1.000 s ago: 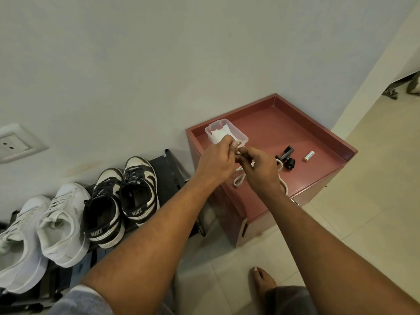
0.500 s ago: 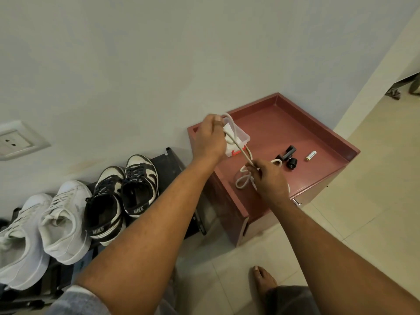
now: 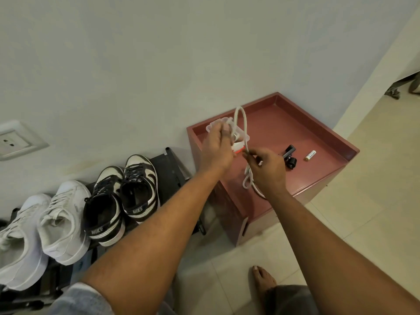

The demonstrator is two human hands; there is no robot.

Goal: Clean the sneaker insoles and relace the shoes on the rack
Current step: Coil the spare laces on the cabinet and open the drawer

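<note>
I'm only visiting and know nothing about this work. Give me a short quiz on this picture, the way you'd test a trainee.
1. True or false: the battery lies on the floor.
2. What do the fingers of the right hand pinch? A) the white lace B) a sneaker C) a wall socket
3. Fill in: on the rack, beside the white sneakers, stands a pair coloured ___.
Key: 1 false, it lies on top of the red cabinet; 2 A; 3 black and white, the black-and-white sneakers.
</note>
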